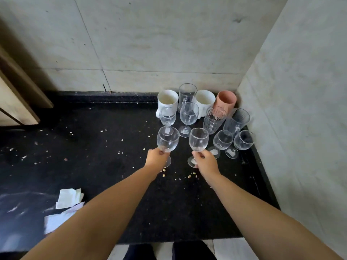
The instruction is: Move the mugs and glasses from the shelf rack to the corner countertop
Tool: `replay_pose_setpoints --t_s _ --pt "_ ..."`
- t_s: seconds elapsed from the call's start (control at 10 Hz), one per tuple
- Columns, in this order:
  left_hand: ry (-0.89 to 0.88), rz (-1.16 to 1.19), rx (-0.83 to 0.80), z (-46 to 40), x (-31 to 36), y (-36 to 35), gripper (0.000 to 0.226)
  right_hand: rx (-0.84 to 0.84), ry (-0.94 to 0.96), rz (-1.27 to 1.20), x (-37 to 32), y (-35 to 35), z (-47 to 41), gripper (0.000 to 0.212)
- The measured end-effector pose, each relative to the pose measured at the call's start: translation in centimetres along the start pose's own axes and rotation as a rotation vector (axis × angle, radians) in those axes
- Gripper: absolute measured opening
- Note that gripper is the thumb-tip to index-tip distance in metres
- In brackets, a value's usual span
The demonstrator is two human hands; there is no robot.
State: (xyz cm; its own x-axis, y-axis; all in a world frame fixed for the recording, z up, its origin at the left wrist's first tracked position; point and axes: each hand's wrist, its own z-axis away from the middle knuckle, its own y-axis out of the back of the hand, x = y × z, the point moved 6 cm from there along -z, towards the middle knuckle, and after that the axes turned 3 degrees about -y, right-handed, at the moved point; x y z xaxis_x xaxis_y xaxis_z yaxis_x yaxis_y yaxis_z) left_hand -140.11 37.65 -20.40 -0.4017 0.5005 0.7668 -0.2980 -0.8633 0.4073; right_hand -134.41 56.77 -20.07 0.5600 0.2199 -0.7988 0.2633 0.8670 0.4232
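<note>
Both hands are reaching out over the black countertop (112,184), each one grasping a clear wine glass by the stem just under the bowl. Fingers of the left hand (155,158) are curling round the stem of the left wine glass (167,139), whose foot is showing just to the right of the hand, low over the counter; whether it is touching the surface cannot be told. Right hand (205,162) is pinching the stem of the right wine glass (198,139) in the same way, with the foot peeking out to the left of the hand.

Farther back, in the right corner where the two pale walls are meeting, the rest of the drinkware is standing in a tight cluster. Two white mugs (167,101) and a pink cup (226,101) are sitting in the far row, with a tall straight glass (187,94) between the mugs. Nearer are more stemmed glasses (188,113) and two ribbed tumblers (213,120), one of them close against the right wall.

Pale crumbs (189,176) are lying scattered across the counter, and crumpled white paper (68,198) is lying at the near left.
</note>
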Motion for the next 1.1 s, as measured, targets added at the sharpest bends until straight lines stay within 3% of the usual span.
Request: replay_pose_setpoints --t_s 0.2,0.3,0.4,0.5,0.7,0.8,1.0,1.1 --pt "0.149 0.187 0.04 -1.9 -0.1 -2.3 0.037 -0.096 -0.094 -0.168 1.3 -1.0 -3.8 0.018" --pt "0.182 0.247 0.059 -2.7 -0.6 -2.5 0.04 -0.098 -0.108 -0.174 1.6 -2.0 -4.8 0.027" --pt "0.112 0.266 0.057 -3.4 -0.6 -2.6 0.012 -0.088 -0.108 -0.165 1.9 -2.6 -5.4 0.027" --pt "0.126 0.282 0.042 -3.7 -1.1 -2.6 0.012 -0.088 -0.109 -0.113 2.2 -2.9 -5.7 0.024" --pt "0.137 0.316 -0.006 -4.1 -1.5 -2.9 0.038 -0.08 -0.144 -0.126 2.7 -3.2 -6.1 0.026" --pt "0.1 0.291 -0.009 -4.2 -1.7 -2.7 0.019 -0.074 -0.149 -0.141 2.7 -3.3 -6.0 0.024" --pt "0.056 0.151 0.012 -3.6 -2.7 -1.4 0.027 -0.067 -0.136 -0.202 1.6 -2.4 -3.9 0.039" --pt "0.169 0.278 -0.007 -0.7 -5.3 -0.7 0.026 -0.055 -0.159 -0.28 2.5 -0.1 0.5 0.048"
